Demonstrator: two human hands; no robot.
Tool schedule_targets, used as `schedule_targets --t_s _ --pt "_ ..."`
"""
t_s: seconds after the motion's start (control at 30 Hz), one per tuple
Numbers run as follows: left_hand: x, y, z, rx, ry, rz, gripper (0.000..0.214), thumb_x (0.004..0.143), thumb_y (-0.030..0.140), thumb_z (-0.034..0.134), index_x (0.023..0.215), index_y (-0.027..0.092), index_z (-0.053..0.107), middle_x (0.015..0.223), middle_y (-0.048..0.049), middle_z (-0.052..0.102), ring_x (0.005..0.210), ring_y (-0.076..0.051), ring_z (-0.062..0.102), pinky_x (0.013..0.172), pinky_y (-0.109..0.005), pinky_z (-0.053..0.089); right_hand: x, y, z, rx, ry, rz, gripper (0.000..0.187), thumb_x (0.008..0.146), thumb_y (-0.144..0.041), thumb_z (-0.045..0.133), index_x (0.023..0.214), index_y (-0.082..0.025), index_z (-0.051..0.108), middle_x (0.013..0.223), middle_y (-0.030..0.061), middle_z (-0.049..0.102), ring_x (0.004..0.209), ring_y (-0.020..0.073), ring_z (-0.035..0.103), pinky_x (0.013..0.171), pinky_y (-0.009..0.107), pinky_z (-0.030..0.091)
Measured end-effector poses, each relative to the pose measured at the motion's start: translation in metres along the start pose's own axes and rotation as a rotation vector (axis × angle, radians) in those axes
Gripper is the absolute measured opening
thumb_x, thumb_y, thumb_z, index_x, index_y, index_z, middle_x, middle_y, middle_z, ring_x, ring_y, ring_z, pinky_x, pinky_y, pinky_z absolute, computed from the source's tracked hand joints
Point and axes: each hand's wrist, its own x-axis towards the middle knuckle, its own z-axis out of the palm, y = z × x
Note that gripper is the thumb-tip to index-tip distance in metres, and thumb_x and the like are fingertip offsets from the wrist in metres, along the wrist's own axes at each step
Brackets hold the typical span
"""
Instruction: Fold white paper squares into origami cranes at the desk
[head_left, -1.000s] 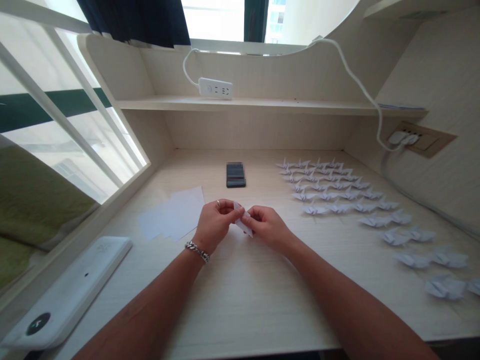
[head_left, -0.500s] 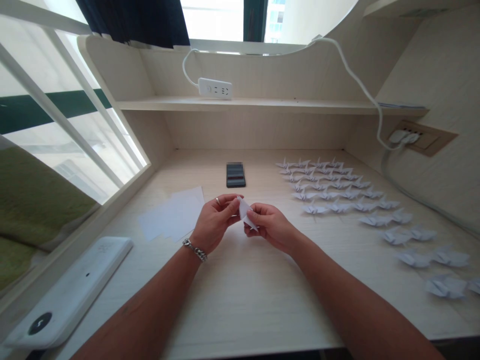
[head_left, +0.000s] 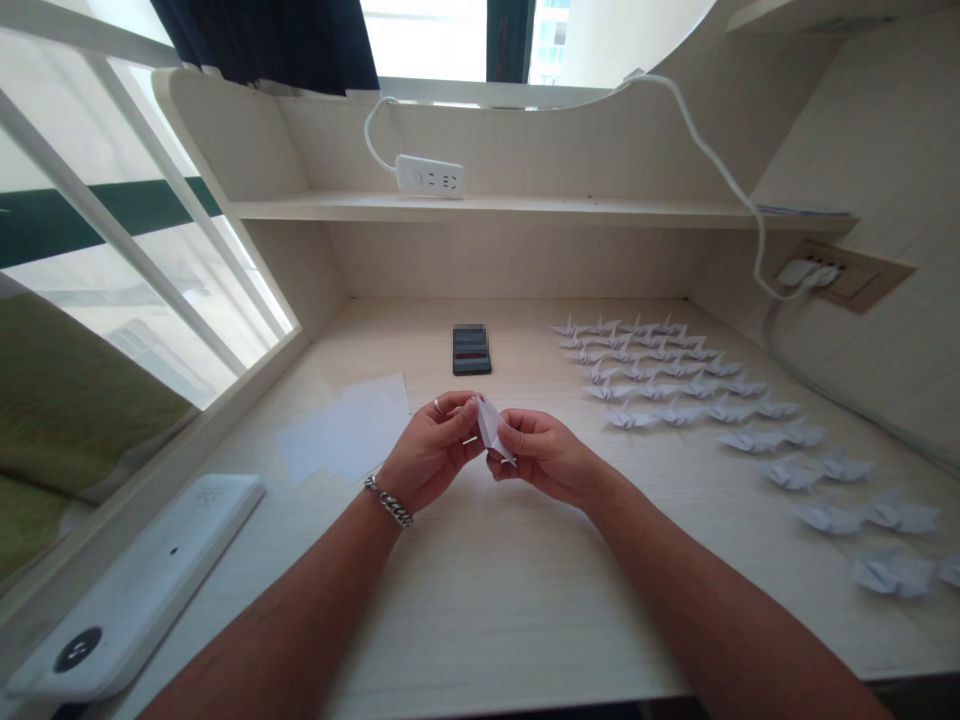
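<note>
A small piece of folded white paper (head_left: pixel 489 425) is held above the desk between both hands. My left hand (head_left: pixel 435 435), with a ring and a chain bracelet, pinches its upper left edge between thumb and fingers. On the other side, my right hand (head_left: pixel 544 447) grips the lower right part, its thumb pressed on the near face. Some fingertips are hidden behind the paper. Loose white paper sheets (head_left: pixel 349 425) lie overlapping to the left of my left hand. Rows of folded white paper cranes (head_left: pixel 675 385) stand to the right of my right hand.
A phone (head_left: pixel 471 350) lies on the desk beyond my hands. At the left edge rests a long white device (head_left: pixel 142 585). A power strip (head_left: pixel 430 177) sits on the shelf (head_left: pixel 525 208), and a white cable (head_left: pixel 720 165) runs to the wall socket (head_left: pixel 851 275).
The folded paper has turned slightly between my fingers and shows a narrower, layered side now. Both hands stay in nearly the same place.
</note>
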Motion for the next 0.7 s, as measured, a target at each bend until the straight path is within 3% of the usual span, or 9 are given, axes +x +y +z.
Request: schedule_targets --t_s 0.5,0.7 --pt "-0.0019 0.0045 0.0055 0.211 0.104 0.050 0.027 0.064 0.018 0.079 0.087 0.015 0.065 0.071 -0.0011 0.066 0.062 -0.012 0.062 0.063 -0.028 0.052 0.0005 -0.0017 -0.0002 -0.171 0.105 0.004 0.036 0.069 -0.045 0.076 0.073 -0.017 0.055 0.068 -0.0011 0.058 0.065 0.0119 0.057 0.064 0.027 0.045" --pt "-0.0024 0.0038 0.0069 0.319 0.148 0.078 0.029 0.060 0.016 0.079 0.085 0.014 0.064 0.068 -0.0011 0.067 0.060 -0.012 0.062 0.061 -0.027 0.052 0.0059 0.0014 -0.0011 -0.337 0.252 -0.052 0.036 0.070 -0.049 0.073 0.078 -0.018 0.057 0.076 -0.0002 0.058 0.070 0.0135 0.057 0.064 0.028 0.046"
